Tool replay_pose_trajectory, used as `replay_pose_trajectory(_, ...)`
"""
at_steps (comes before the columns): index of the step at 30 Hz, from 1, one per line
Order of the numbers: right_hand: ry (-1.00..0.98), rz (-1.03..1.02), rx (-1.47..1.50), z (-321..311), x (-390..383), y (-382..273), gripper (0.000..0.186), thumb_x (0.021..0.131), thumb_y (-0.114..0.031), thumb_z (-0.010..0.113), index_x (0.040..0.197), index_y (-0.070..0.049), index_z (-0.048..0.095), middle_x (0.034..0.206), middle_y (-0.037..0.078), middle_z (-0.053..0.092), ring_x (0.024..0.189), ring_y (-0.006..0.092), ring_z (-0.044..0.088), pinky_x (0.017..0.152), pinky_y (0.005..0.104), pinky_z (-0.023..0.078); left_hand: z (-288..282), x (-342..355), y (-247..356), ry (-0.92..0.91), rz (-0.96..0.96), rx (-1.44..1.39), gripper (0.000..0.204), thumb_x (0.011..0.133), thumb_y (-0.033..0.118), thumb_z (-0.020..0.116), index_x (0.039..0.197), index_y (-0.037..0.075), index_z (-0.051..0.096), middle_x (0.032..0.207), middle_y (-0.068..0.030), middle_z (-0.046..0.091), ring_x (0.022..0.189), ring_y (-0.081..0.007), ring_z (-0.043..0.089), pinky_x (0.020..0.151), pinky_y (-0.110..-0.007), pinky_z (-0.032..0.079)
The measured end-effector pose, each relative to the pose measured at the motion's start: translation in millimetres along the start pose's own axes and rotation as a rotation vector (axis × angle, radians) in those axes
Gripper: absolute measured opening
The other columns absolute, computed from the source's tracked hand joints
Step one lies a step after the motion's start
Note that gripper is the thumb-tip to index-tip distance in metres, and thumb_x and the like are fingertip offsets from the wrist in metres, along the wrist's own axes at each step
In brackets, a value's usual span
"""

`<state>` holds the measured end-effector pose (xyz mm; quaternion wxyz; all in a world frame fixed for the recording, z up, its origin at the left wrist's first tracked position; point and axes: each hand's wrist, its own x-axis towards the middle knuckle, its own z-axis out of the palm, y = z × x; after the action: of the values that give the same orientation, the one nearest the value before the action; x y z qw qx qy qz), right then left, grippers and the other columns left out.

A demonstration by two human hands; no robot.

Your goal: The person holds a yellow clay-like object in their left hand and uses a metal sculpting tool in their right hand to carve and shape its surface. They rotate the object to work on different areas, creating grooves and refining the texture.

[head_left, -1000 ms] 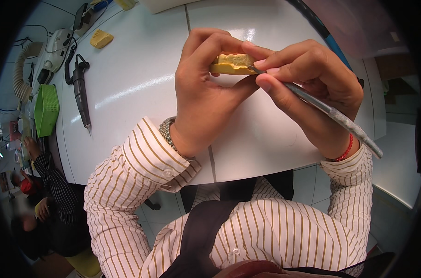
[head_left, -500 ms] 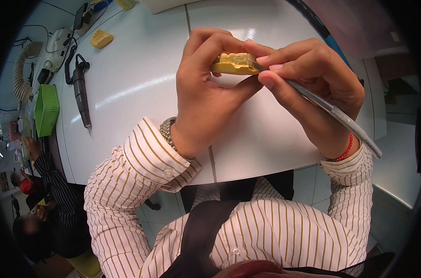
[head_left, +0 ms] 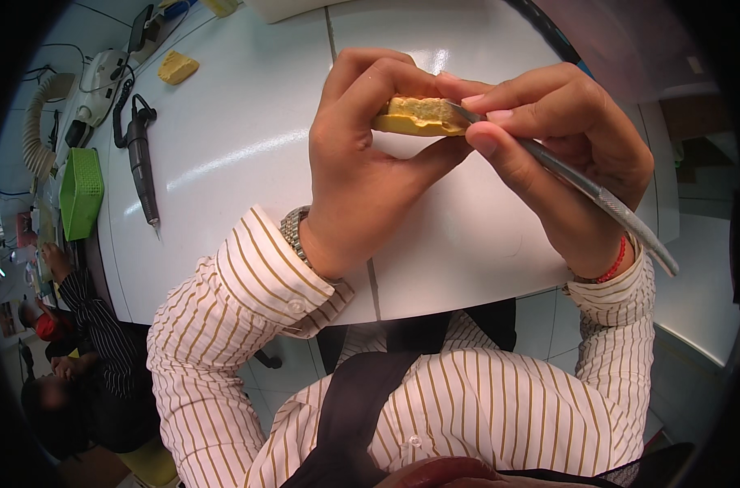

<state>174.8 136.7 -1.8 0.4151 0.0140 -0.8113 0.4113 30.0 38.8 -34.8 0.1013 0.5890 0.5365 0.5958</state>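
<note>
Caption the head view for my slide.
Left hand holds a yellow piece; right hand holds a metal tool at its edge.

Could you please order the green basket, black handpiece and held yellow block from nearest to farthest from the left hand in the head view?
1. Yellow block: held in the left hand.
2. Black handpiece: lying to that hand's left.
3. Green basket: farther left, beyond the handpiece.

- Your bare left hand [head_left: 357, 154] partly covers the left end of the rough yellow plaster-like block [head_left: 421, 122].
- Your bare right hand [head_left: 577, 134] hides part of the slim silver knurled metal tool [head_left: 618, 210]; its tip is too small for you to judge contact.
- The upper edge cuts off a white box [head_left: 292, 8].
</note>
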Motion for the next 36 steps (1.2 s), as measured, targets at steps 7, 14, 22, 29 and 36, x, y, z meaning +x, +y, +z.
replay_pose_trajectory(7,0.043,-0.013,0.04,5,-5,6,0.013,0.079,0.008,0.064,0.086,0.002,0.054,0.094,0.016,0.061,0.097,0.0267,0.063,0.083,0.0317,0.055,1,0,0,-0.009,0.018,-0.002,0.038,0.066,-0.005,0.074,0.098,0.004,0.054,0.104,-0.0039,0.045,0.095,-0.0126,0.049,0.086,-0.027,0.041)
replay_pose_trajectory(14,-0.114,0.024,-0.042,-4,6,-8,0.014,0.079,0.009,0.064,0.085,0.002,0.053,0.094,0.015,0.061,0.094,0.0232,0.064,0.08,0.0279,0.055,0,-1,1,0.009,-0.007,0.008,0.038,0.067,-0.005,0.073,0.098,0.004,0.055,0.105,-0.004,0.045,0.095,-0.0126,0.049,0.085,-0.027,0.041)
replay_pose_trajectory(22,-0.089,0.093,-0.033,-3,6,-12,0.014,0.079,0.009,0.064,0.084,0.002,0.053,0.093,0.015,0.061,0.094,0.023,0.064,0.081,0.0278,0.055,0,0,-1,0.016,0.019,0.031,0.038,0.066,-0.003,0.074,0.098,0.005,0.055,0.104,-0.0037,0.045,0.094,-0.0125,0.049,0.085,-0.027,0.041)
replay_pose_trajectory(29,-0.088,0.018,-0.078,-6,4,-6,0.012,0.08,0.008,0.063,0.086,0.002,0.053,0.094,0.016,0.061,0.096,0.0262,0.064,0.082,0.0297,0.055,-1,0,0,0.014,0.015,0.053,0.04,0.065,-0.003,0.075,0.099,0.005,0.055,0.104,-0.0043,0.044,0.095,-0.0132,0.049,0.086,-0.027,0.04)
replay_pose_trajectory(36,-0.067,0.019,-0.075,-3,5,-10,0.014,0.079,0.006,0.065,0.087,0.002,0.054,0.094,0.016,0.061,0.095,0.0253,0.064,0.081,0.03,0.056,-2,1,1,0.008,0.068,0.094,0.043,0.064,-0.004,0.075,0.1,0.005,0.054,0.104,-0.0051,0.042,0.094,-0.0138,0.048,0.084,-0.027,0.041)
